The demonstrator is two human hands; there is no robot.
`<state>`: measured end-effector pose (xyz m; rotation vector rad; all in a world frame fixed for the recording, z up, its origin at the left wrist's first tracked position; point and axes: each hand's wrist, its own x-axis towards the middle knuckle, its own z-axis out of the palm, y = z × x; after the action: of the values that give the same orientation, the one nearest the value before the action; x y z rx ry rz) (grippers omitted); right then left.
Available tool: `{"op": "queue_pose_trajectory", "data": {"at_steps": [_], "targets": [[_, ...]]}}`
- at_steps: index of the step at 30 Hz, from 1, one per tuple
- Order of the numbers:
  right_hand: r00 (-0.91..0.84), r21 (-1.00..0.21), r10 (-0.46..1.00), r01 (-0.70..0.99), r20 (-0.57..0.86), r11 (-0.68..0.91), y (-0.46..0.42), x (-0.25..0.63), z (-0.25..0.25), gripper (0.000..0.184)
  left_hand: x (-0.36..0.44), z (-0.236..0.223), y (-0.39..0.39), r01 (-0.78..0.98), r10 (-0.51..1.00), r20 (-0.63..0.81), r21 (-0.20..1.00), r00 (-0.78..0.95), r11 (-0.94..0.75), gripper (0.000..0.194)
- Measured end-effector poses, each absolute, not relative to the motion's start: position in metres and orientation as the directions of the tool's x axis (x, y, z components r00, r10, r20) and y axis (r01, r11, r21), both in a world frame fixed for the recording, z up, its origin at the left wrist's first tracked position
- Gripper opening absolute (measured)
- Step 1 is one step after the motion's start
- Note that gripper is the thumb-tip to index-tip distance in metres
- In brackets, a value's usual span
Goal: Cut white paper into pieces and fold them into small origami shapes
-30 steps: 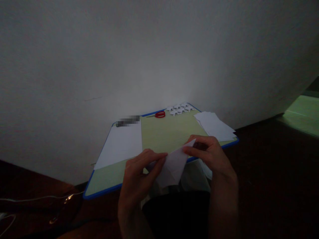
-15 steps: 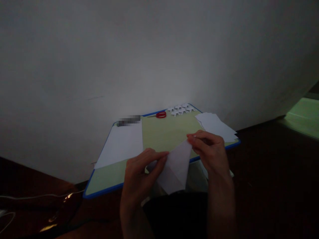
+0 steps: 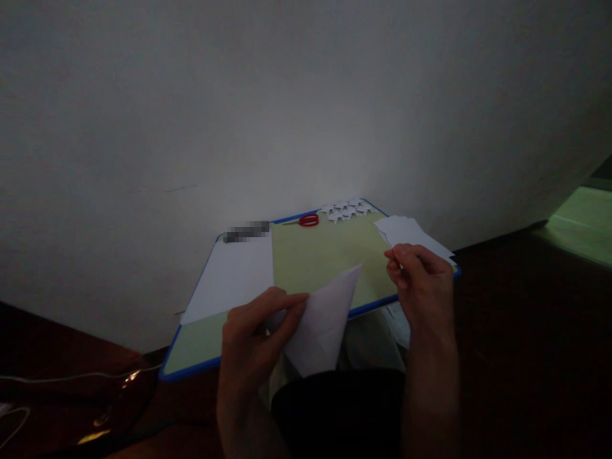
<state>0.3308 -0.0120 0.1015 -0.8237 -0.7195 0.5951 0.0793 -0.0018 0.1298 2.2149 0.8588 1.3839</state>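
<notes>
My left hand [image 3: 261, 335] pinches the upper left edge of a folded white sheet of paper [image 3: 321, 324] between thumb and fingers. The sheet is held in the air above my lap, its pointed corner tilted up to the right. Apart from it, my right hand [image 3: 421, 280] hovers over the table's right side, near a stack of white paper [image 3: 414, 237]. Its thumb and fingertips are pressed together, and nothing shows between them.
The low green table [image 3: 329, 255] has a blue rim and stands against a grey wall [image 3: 306, 115]. On it lie a white sheet [image 3: 234, 274], a pixelated dark object [image 3: 246, 231], red-handled scissors [image 3: 308, 220] and several folded paper shapes [image 3: 347, 209]. A white cable [image 3: 81, 377] runs left.
My right hand has let go of the paper's pointed corner and moved right, away from it. My left hand has shifted slightly left with the folded sheet.
</notes>
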Motion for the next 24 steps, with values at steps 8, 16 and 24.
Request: {"op": "queue_pose_trajectory", "data": {"at_steps": [8,16,24], "targets": [[0.051,-0.895,0.923,-0.226,0.383,0.384,-0.015,0.324,0.101,0.031,0.082,0.133,-0.002,0.274,0.685,0.636,0.63,0.356,-0.727,0.018],[0.202,-0.886,0.912,-0.237,0.357,0.399,-0.013,0.313,0.104,0.022,0.085,0.132,-0.001,0.313,0.679,0.629,0.603,0.379,-0.733,0.017],[0.349,-0.879,0.87,-0.203,0.347,0.432,-0.008,0.31,0.1,0.028,0.093,0.135,-0.001,0.325,0.681,0.643,0.599,0.35,-0.732,0.017]]}}
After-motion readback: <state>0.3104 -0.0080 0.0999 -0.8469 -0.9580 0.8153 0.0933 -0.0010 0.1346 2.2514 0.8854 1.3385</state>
